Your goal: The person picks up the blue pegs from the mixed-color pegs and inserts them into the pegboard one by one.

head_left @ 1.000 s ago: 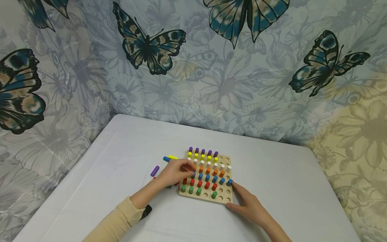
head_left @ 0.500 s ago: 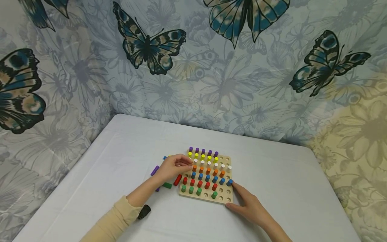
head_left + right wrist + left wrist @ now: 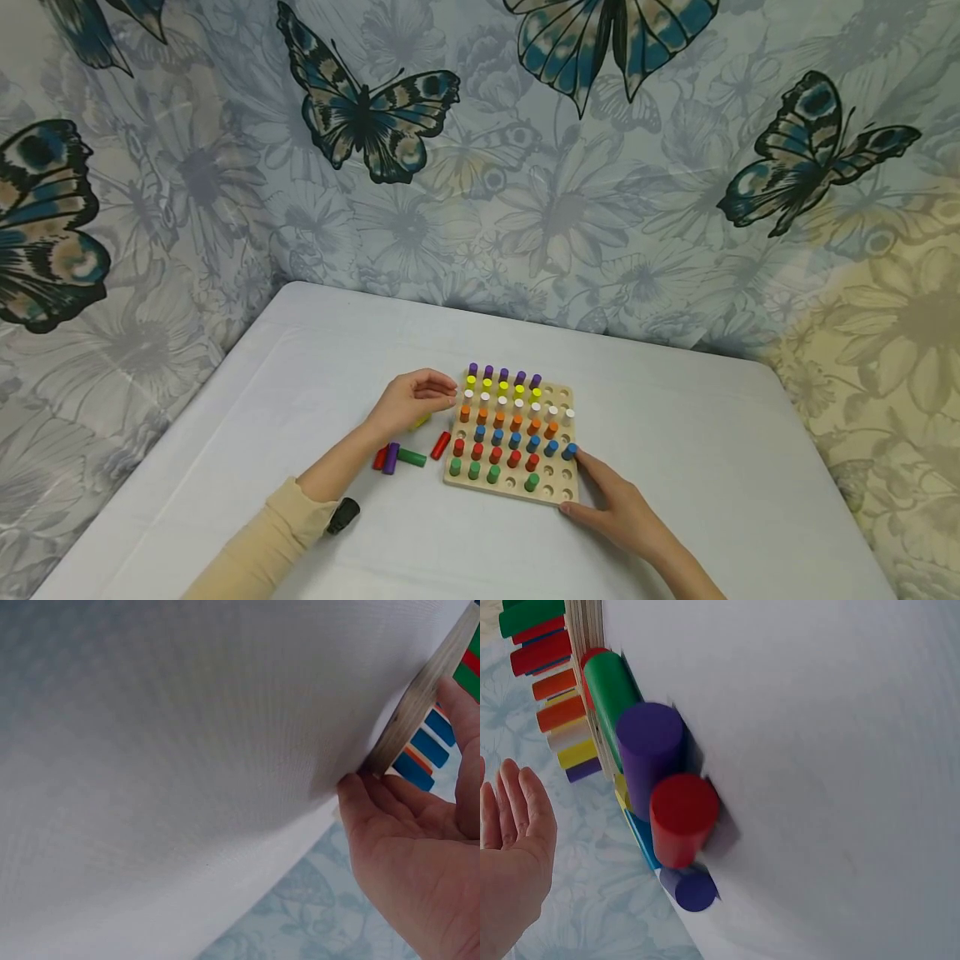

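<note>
A wooden pegboard [image 3: 517,493] lies on the white table, filled with rows of upright coloured pegs. In the head view my left hand [image 3: 411,400] hovers just left of the board's far part, its fingers extended and slightly bent. Nothing shows in that hand in the left wrist view. Below it, loose pegs lie on the table: a red peg [image 3: 441,446], a green peg [image 3: 412,457], a purple peg [image 3: 651,754], a yellow peg [image 3: 422,422] and several others. My right hand [image 3: 615,508] grips the board's near right corner, thumb on the front edge and fingers along the right side.
Bare holes [image 3: 557,400] show at the board's right end, and one hole [image 3: 461,436] at the left end of the blue row. A black object [image 3: 344,516] shows by the left wrist. A butterfly-patterned wall covering [image 3: 495,208] rises behind the table.
My left hand has let go of the leftmost blue peg, which stands in the board, and has moved left and away from me, off the board. The right hand has stayed put.
</note>
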Demonstrator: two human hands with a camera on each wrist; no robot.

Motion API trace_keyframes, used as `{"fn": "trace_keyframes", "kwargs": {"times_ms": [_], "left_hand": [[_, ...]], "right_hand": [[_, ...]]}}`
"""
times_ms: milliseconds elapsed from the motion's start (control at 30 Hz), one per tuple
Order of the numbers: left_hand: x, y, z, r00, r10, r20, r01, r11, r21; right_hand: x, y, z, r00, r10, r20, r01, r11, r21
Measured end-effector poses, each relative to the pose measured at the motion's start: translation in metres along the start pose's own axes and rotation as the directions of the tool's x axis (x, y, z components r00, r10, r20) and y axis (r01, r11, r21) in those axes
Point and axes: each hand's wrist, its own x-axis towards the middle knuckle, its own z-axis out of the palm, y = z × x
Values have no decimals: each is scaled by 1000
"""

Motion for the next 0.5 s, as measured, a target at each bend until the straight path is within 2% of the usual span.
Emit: {"fn": "trace_keyframes", "kwargs": {"times_ms": [167,500], "left_hand": [[3,-3,-8,999,-27,-24,28,998,58],[7,-12,-23,999,-19,-47,28,978,205]], "right_hand": [[0,0,0,1000,0,-3,0,1000,-1],[0,-1,0,1000,13,8,-13,1000,4]]}}
